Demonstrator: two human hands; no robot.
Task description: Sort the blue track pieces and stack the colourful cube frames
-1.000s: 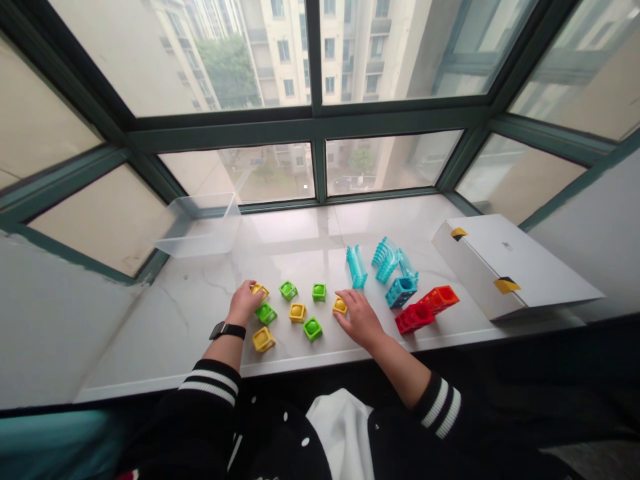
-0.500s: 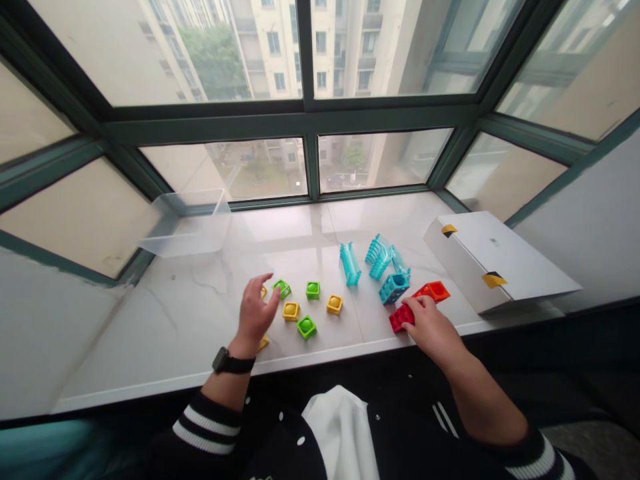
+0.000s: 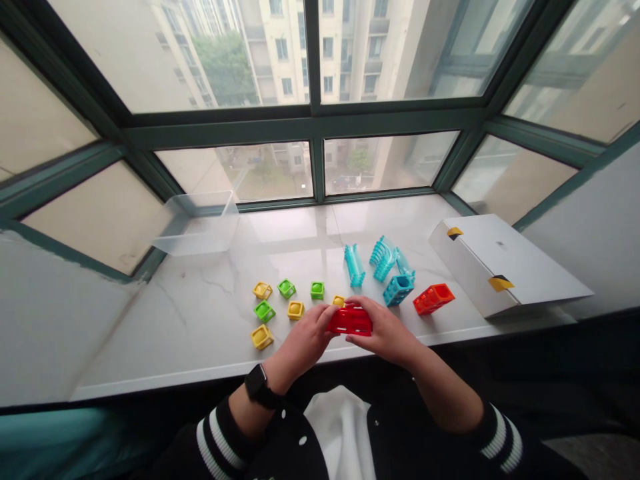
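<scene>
**Red block now gripped from both ends**

Biggest first. Window frame spans the back; tabletop runs along below it. White box at right, two yellow-and-black tabs on its edge. Clear tub at the left rear, near the glass.

Left hand and right hand: brought together at the front edge, fingers closed on opposite ends of the red block. It looks raised off the tabletop.

Change: half a second back the right hand was on that block beside the orange block, and the left was spread over the small blocks. Now the orange block stands alone and the left has joined in, so I read the work as two-handed, all on the red block.

Teal pieces and the blue block sit left of the orange one. Small ones: yellow blocks, four showing, one partly behind the right fingers; green blocks, three showing. Black watch on left wrist.

Writing: none readable. Small mark on the box lid, too tiny to make out.
</scene>
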